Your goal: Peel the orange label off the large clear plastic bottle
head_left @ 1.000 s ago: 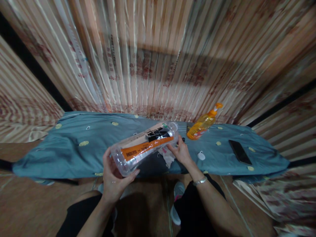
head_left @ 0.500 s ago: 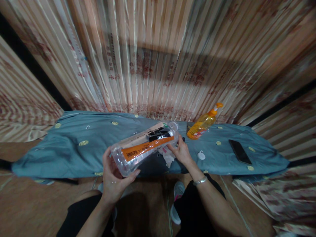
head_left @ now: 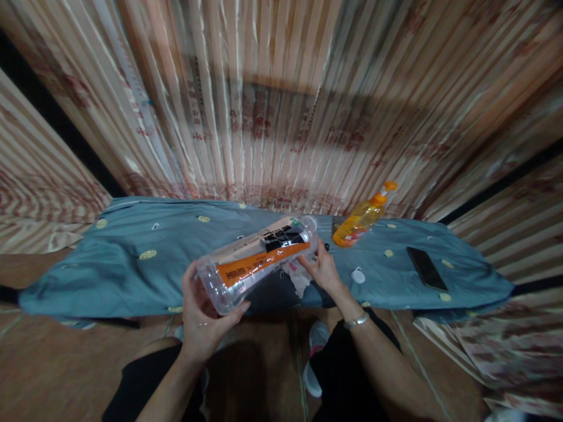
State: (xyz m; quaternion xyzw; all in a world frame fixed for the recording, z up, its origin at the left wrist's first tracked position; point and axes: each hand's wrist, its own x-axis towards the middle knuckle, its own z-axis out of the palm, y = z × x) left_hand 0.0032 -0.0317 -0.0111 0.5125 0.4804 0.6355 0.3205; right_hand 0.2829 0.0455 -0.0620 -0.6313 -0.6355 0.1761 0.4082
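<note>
A large clear plastic bottle (head_left: pixel 259 258) with an orange and black label is held tilted above the cloth-covered table. My left hand (head_left: pixel 206 319) wraps round its wide base end, thumb along the lower edge. My right hand (head_left: pixel 323 268) grips it near the neck, at the upper right. Beneath the bottle, a crumpled pale wrapper (head_left: pixel 299 280) lies on the cloth beside my right fingers. To the right of my right hand sits a round white disc (head_left: pixel 358 275).
On the blue patterned cloth (head_left: pixel 145 234) stands a pump bottle (head_left: pixel 358 223) of orange liquid, back right. A black phone (head_left: pixel 426 268) lies farther right. Pleated curtains (head_left: pixel 264 117) hang behind the table, and dark poles (head_left: pixel 65 111) slant at both sides.
</note>
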